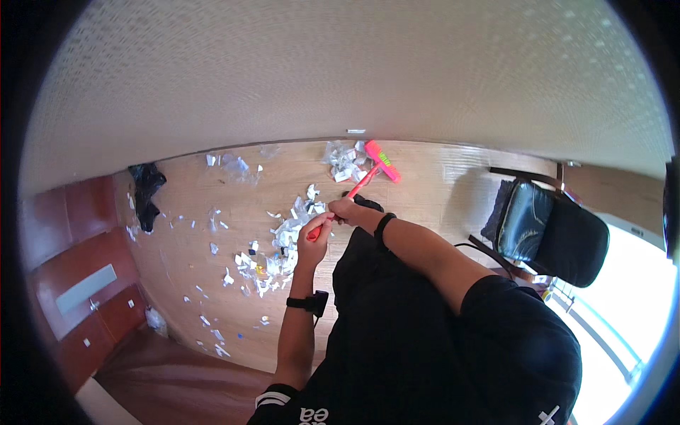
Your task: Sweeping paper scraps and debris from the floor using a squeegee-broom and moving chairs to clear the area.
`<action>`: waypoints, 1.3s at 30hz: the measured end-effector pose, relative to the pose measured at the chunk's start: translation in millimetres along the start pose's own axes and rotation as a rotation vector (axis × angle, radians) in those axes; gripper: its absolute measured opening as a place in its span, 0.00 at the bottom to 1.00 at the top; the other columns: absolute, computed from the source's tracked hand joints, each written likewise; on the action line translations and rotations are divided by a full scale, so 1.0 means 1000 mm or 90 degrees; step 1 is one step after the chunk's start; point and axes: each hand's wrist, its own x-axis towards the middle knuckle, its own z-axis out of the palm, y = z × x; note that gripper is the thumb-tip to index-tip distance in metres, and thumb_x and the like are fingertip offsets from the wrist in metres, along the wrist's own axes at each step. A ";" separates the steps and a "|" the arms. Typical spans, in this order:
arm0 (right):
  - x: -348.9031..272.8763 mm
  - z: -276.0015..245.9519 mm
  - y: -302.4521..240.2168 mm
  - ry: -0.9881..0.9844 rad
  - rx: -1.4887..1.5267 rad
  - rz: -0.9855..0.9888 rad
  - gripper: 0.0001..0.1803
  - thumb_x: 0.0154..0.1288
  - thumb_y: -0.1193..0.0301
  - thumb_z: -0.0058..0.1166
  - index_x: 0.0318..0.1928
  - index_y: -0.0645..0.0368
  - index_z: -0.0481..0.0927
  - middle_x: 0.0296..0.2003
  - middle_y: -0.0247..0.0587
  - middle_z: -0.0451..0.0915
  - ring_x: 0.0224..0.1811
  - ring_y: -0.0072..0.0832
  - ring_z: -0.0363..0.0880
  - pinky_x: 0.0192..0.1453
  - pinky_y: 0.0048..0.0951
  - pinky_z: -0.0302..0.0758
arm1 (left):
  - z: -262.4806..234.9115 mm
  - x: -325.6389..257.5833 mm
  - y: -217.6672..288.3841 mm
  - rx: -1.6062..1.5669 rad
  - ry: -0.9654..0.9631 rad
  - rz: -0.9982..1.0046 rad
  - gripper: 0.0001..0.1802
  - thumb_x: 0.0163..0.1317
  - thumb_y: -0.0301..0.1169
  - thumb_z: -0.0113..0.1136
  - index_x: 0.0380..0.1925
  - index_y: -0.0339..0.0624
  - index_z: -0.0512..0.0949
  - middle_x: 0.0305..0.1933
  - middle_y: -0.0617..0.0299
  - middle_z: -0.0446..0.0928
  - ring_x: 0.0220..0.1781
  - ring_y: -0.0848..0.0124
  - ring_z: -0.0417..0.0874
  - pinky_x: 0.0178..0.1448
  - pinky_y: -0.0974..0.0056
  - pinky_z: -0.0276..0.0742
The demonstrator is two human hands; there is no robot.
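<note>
Head cam (v. wide fisheye, so straight edges bow twd. the dark rim) looks steeply down over the black shirt (pixel 411 340) at the floor (pixel 425 205). Shirt's nearest; left hand (pixel 312 246) & right hand (pixel 343 208) sit approx. mid-frame, a bit further off, floor beyond. Wall (pixel 354 71) fills the top, chair (pixel 520 216) far R, reddish panels (pixel 81 258) far L.

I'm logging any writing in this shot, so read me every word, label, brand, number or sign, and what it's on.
Black shirt: white lettering at the picture's lower edge; I won't copy it out.
Same shirt, farther right: a white cross-shaped mark.
Pink broom: yellow-green patches on its head, too small to tell if lettered.
Paper scraps: too small to read.
</note>
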 end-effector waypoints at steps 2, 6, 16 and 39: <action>-0.001 0.021 -0.009 -0.010 -0.005 0.009 0.09 0.53 0.71 0.49 0.20 0.63 0.73 0.17 0.42 0.73 0.11 0.26 0.69 0.12 0.29 0.62 | -0.018 -0.005 0.015 0.023 0.014 -0.009 0.10 0.63 0.28 0.54 0.40 0.33 0.78 0.41 0.60 0.80 0.39 0.76 0.75 0.47 0.71 0.71; 0.008 0.062 -0.016 -0.073 0.065 -0.001 0.08 0.54 0.72 0.50 0.20 0.61 0.71 0.17 0.39 0.70 0.12 0.24 0.66 0.13 0.27 0.58 | -0.047 -0.019 0.019 0.019 0.065 -0.041 0.12 0.63 0.29 0.55 0.42 0.33 0.78 0.38 0.62 0.79 0.36 0.78 0.73 0.44 0.72 0.70; 0.019 0.118 -0.023 -0.375 0.150 -0.025 0.07 0.51 0.73 0.54 0.20 0.58 0.70 0.18 0.32 0.68 0.20 0.19 0.68 0.20 0.26 0.66 | -0.071 -0.040 0.040 0.233 0.214 0.003 0.06 0.60 0.26 0.57 0.34 0.35 0.76 0.43 0.54 0.79 0.43 0.64 0.80 0.49 0.65 0.73; -0.065 0.015 -0.080 -0.259 -0.223 -0.107 0.06 0.53 0.73 0.50 0.33 0.59 0.70 0.22 0.32 0.71 0.23 0.20 0.69 0.26 0.21 0.68 | -0.023 -0.031 0.063 -0.130 0.047 0.102 0.12 0.52 0.23 0.56 0.39 0.41 0.74 0.39 0.59 0.74 0.41 0.65 0.77 0.49 0.65 0.73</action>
